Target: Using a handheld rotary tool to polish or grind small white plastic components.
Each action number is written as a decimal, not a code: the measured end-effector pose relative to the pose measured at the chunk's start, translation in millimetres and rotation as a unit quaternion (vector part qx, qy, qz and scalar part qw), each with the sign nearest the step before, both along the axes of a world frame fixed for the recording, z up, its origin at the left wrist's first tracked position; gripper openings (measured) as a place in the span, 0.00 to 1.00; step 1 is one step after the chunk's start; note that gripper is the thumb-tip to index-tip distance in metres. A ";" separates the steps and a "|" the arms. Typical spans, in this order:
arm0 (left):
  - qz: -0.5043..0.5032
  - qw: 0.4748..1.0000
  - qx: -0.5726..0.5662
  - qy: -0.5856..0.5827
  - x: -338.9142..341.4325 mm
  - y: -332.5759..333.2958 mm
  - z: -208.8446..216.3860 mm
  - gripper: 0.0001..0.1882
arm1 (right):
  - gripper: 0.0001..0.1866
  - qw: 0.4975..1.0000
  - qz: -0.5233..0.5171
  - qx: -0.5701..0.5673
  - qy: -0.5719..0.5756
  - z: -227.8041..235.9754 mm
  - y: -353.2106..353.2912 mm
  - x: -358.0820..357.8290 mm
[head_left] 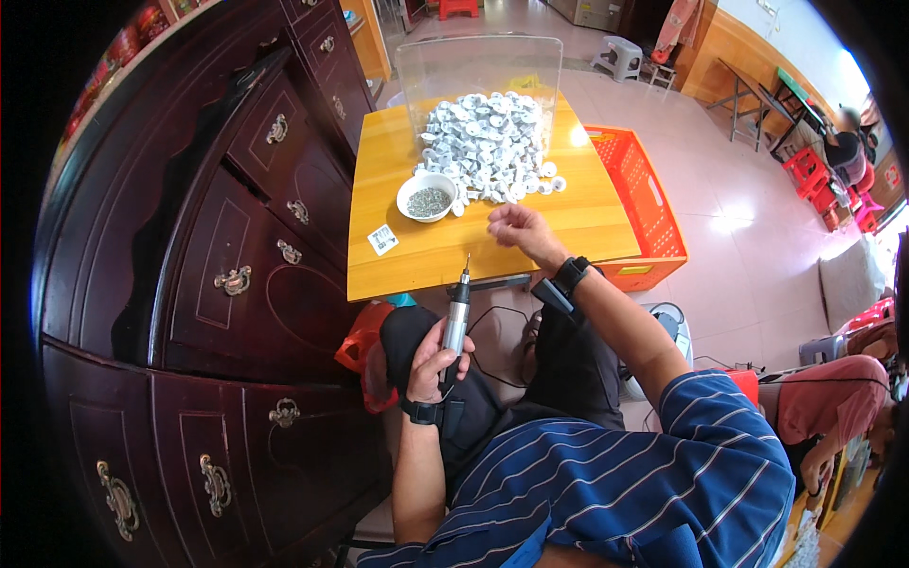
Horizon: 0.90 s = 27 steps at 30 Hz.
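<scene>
My left hand [434, 367] is wrapped round a silver and black electric screwdriver [456, 320], held in front of my lap with its thin bit pointing up toward the table edge. Over the near part of the yellow wooden table [559, 241], my right hand [521, 230] has its fingers curled together; whether anything small is between them cannot be made out. Just beyond it lies a large heap of small white round plastic parts [488, 142], a few of them loose at its near side. A white bowl [402, 197] of small metal screws [428, 202] stands left of my right hand.
A clear plastic guard [478, 62] rises behind the heap. A white printed card [383, 239] lies at the table's left. An orange crate [653, 222] stands right of the table, dark wooden drawers [237, 227] close on the left. At the lower right sits another person [833, 393].
</scene>
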<state>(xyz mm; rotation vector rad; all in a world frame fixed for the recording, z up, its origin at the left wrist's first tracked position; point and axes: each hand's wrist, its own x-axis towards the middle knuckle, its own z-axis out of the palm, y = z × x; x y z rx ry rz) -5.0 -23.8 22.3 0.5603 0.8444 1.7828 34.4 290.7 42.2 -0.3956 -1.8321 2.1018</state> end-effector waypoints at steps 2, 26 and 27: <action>0.001 1.000 0.002 0.000 0.0 1.2 0.2 0.40 | 0.08 0.976 -0.129 0.170 -0.045 2.9 11.1 1.4; 0.008 1.000 -0.017 0.008 2.7 5.4 4.5 0.39 | 0.12 0.986 -0.058 0.137 -0.082 -3.7 -20.5 -4.6; 0.014 0.999 -0.028 0.015 3.6 5.5 5.0 0.39 | 0.13 0.994 -0.038 0.074 -0.067 -6.0 -27.0 -4.0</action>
